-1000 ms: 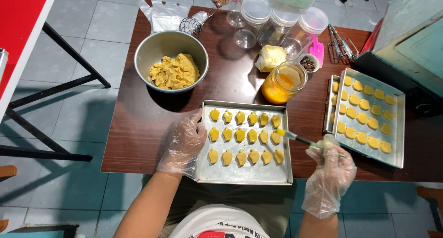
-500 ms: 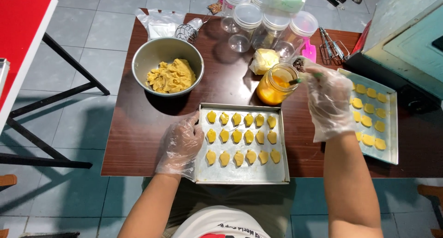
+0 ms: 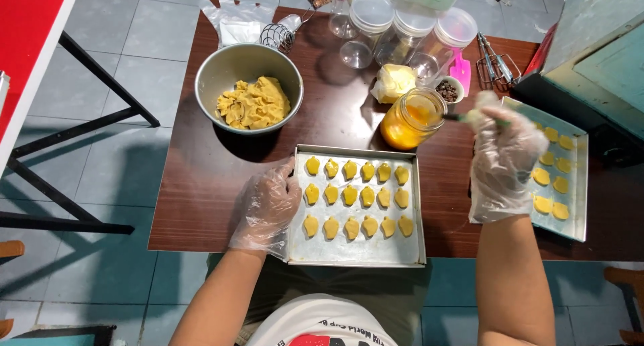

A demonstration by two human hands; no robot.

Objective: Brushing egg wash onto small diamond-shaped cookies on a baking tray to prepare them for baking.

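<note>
My left hand (image 3: 268, 208), in a clear plastic glove, rests on the left rim of a metal baking tray (image 3: 355, 252) that holds three rows of small yellow dough pieces (image 3: 355, 195). My right hand (image 3: 503, 155), also gloved, holds a small brush (image 3: 451, 117) whose tip is dipped in a glass jar of orange-yellow liquid (image 3: 412, 118) just behind the tray. A steel bowl (image 3: 248, 67) with a lump of yellow dough (image 3: 253, 103) stands at the table's back left.
A second tray of dough pieces (image 3: 567, 185) lies at the right, partly under my right arm. Clear lidded jars (image 3: 402, 24), a wrapped butter block (image 3: 394, 81), a small cup of dark bits (image 3: 448, 89), whisk beaters (image 3: 493, 61) and a pink spatula (image 3: 460, 69) crowd the back. A red table (image 3: 27, 44) stands left.
My right hand rose from the front tray's right edge to the jar with the brush and now dips it. My left hand stayed on the tray rim.
</note>
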